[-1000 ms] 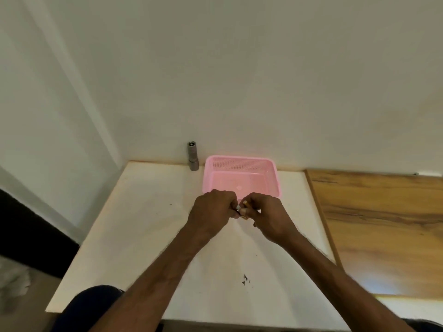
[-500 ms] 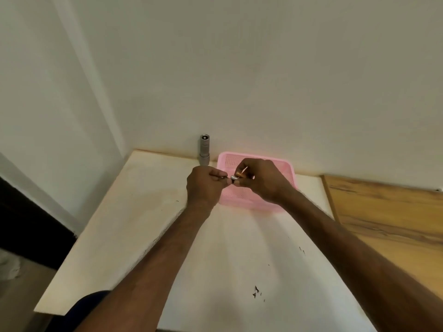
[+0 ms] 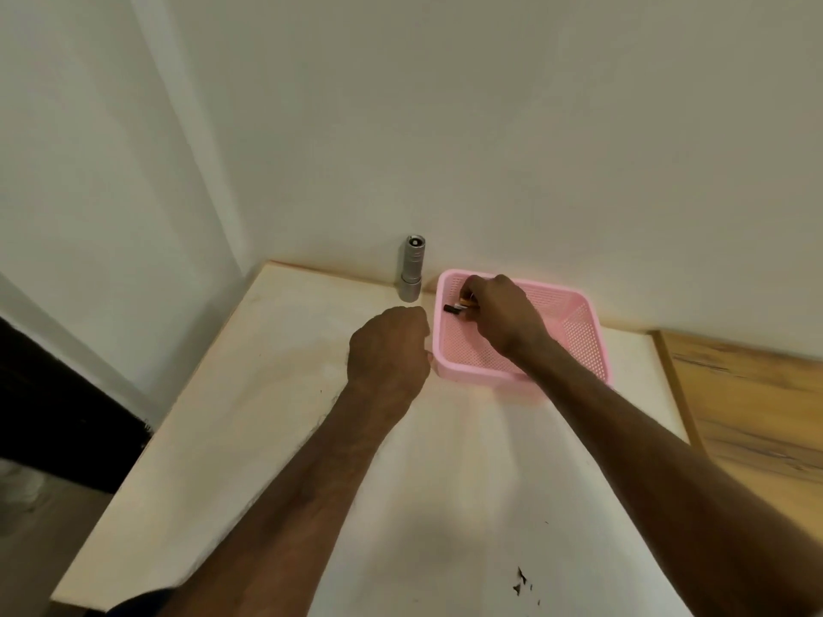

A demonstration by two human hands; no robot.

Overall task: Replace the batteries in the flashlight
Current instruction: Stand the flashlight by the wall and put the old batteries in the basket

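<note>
A silver flashlight point(image 3: 411, 268) stands upright at the back of the white table, against the wall, just left of a pink perforated basket point(image 3: 583, 336). My right hand point(image 3: 501, 316) reaches into the basket's far left corner with its fingers closed on a small dark battery point(image 3: 455, 308) that has an orange tip. My left hand point(image 3: 389, 349) is curled into a fist right beside the basket's left wall; what it holds, if anything, is hidden.
The white table point(image 3: 285, 438) sits in a corner of two white walls. A wooden surface point(image 3: 748, 407) adjoins it on the right. Small dark specks point(image 3: 521, 581) lie near the front edge.
Both hands were joined over a small item near the basket's front. They have separated: the right hand moved into the basket with the battery, the left stayed beside it.
</note>
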